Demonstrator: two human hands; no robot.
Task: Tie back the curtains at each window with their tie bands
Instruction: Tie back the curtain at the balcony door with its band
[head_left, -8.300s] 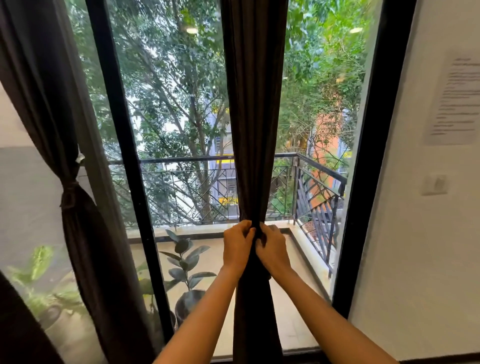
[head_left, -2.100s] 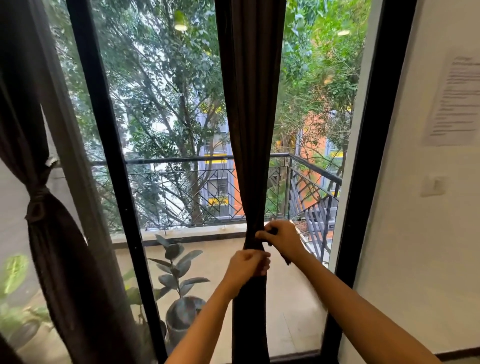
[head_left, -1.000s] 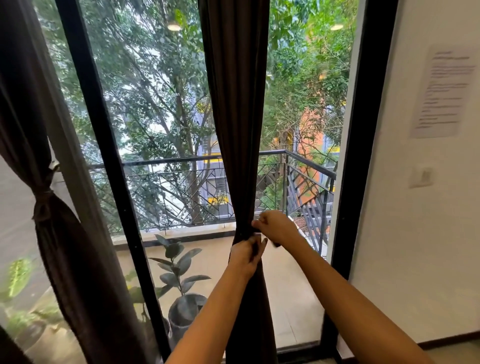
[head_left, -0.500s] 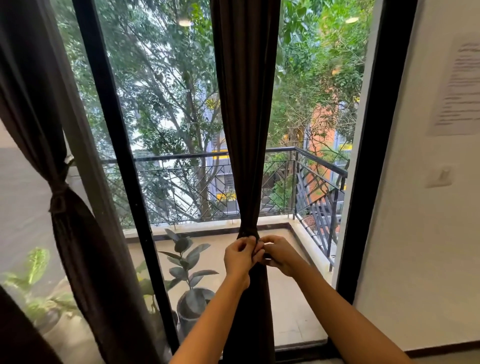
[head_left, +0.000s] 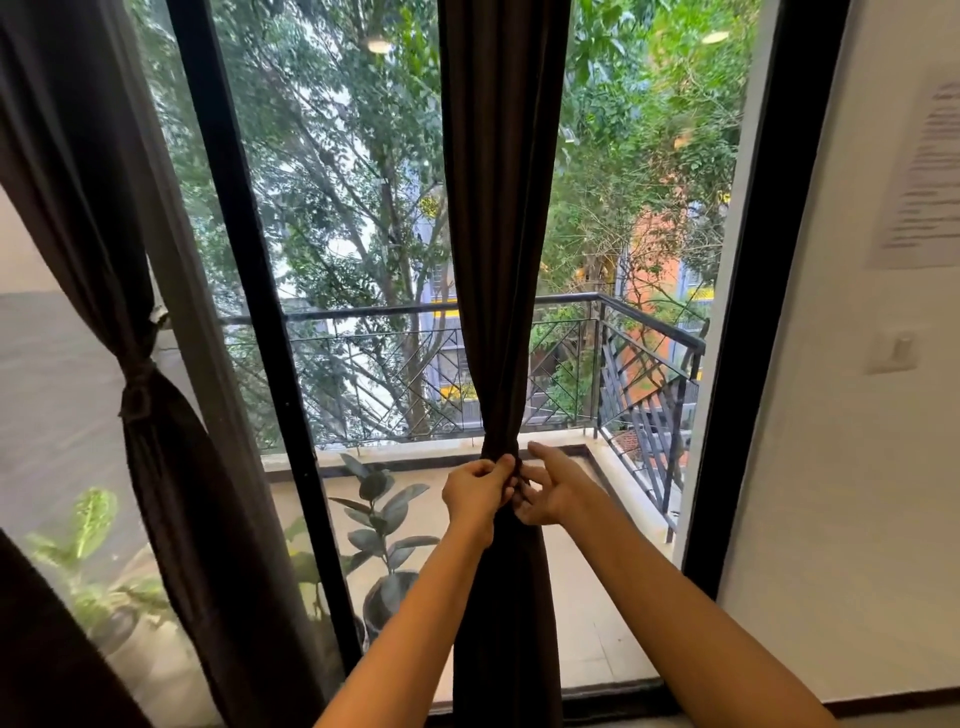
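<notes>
A dark brown curtain (head_left: 501, 223) hangs bunched in the middle of the window and is cinched narrow at waist height. My left hand (head_left: 475, 493) pinches the dark tie band (head_left: 500, 451) at that narrow spot, fingers curled on it. My right hand (head_left: 551, 488) is just right of it, index finger straight and pointing at the band, other fingers loosely bent by the fabric. Most of the band is hidden by my fingers. A second brown curtain (head_left: 171, 467) at the left is gathered by its own tie band (head_left: 136, 397).
Black window frame bars stand at left (head_left: 244, 291) and right (head_left: 753, 322). Behind the glass are a balcony railing (head_left: 649, 332) and a potted plant (head_left: 384, 540). A white wall (head_left: 857, 493) at right carries a paper notice (head_left: 922, 176) and a switch (head_left: 894, 353).
My right hand has loosened from the band and its index finger has straightened. My left hand still pinches the band. The view shifted slightly.
</notes>
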